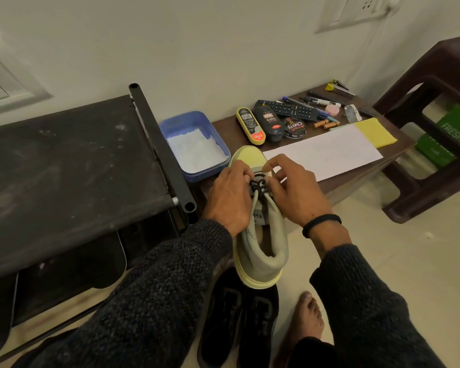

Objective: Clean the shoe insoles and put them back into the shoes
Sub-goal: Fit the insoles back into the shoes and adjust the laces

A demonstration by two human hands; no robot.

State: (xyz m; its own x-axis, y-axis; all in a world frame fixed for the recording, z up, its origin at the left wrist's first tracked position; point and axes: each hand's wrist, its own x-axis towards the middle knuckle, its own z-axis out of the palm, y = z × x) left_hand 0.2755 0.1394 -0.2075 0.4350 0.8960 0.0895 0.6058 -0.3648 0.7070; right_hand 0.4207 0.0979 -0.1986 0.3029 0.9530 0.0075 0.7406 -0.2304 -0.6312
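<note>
A pale yellow-green shoe with a grey collar is held up in front of me, toe resting near the brown table's edge. My left hand grips its left side with fingers on the dark laces. My right hand pinches the laces from the right. The insole is not visible inside the shoe. Two black shoes lie on the floor below.
A blue tub with white tissue sits on the low brown table, beside shoe polish containers, a remote, pens, and white and yellow sheets. A black rack stands left, a brown stool right. My bare foot rests on the floor.
</note>
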